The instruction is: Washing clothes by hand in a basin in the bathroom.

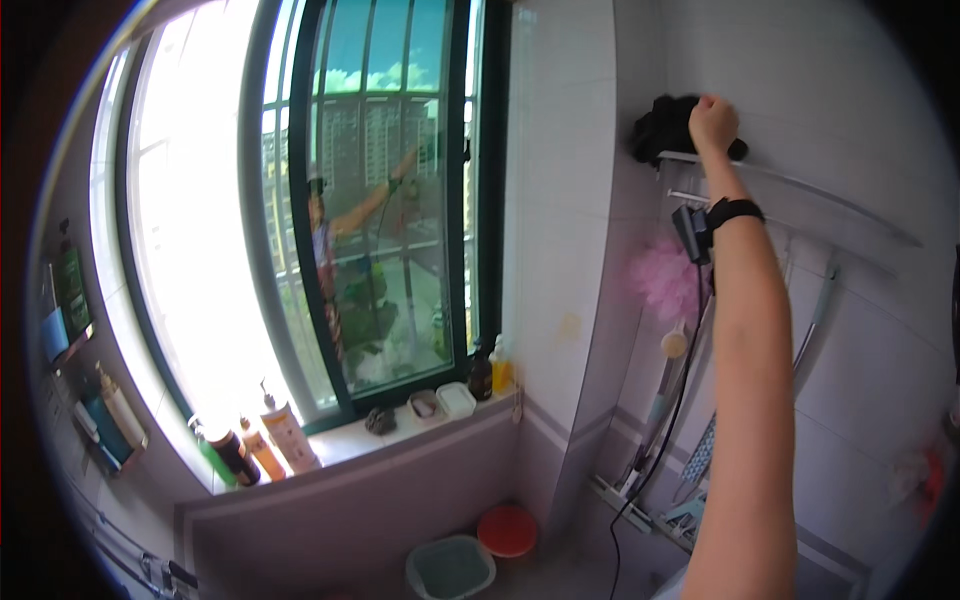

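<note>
My right hand (714, 124) reaches up to a wall rack (795, 184), its fingers closed on a bundle of black cloth (666, 129) at the rack's left end. On that wrist is a black strap (738, 211) with a small dark device (693, 234), from which a black cable (670, 420) hangs down. Beneath the rack, a pink mesh bath puff (667, 279) hangs beside a long-handled brush with a round head (675, 343). My left hand is out of view.
Pump bottles (289, 435), a soap dish (426, 407) and a dark scrubber (380, 421) line the windowsill. Below stand a grey-green basin (450, 568) and a red round basin (507, 531). Mops (622, 491) lean in the corner. Bottles (120, 409) fill shelves at left.
</note>
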`<state>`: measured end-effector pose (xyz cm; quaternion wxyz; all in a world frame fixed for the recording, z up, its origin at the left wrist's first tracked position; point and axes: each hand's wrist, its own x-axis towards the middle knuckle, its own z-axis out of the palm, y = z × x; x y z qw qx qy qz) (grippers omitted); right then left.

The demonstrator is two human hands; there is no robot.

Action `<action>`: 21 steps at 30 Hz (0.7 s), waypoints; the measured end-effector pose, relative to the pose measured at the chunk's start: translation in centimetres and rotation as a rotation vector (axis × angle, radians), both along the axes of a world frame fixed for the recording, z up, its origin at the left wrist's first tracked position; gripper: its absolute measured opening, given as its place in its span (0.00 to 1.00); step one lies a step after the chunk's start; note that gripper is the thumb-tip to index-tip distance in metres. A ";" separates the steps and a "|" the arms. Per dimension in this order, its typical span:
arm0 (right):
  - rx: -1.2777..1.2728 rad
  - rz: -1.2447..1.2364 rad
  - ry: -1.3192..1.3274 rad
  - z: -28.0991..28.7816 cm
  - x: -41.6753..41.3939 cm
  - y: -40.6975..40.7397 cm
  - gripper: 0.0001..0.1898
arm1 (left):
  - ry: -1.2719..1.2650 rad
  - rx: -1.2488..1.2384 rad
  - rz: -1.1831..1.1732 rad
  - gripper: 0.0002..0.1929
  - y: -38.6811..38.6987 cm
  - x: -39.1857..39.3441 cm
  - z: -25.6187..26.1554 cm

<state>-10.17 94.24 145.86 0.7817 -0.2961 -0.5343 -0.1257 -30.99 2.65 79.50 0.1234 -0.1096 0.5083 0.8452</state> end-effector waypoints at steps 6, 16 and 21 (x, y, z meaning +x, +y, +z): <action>0.341 0.185 0.048 1.2 -1.1 -9.6 0.14 | -0.352 0.077 0.147 0.11 6.2 -4.6 3.8; -0.304 1.281 -0.110 -23.9 -4.5 -36.1 0.11 | -0.145 0.102 -0.548 0.18 19.4 -2.6 14.5; -1.027 1.876 0.089 -38.9 -4.6 -48.0 0.08 | -0.151 0.046 -0.833 0.35 20.5 -0.9 12.2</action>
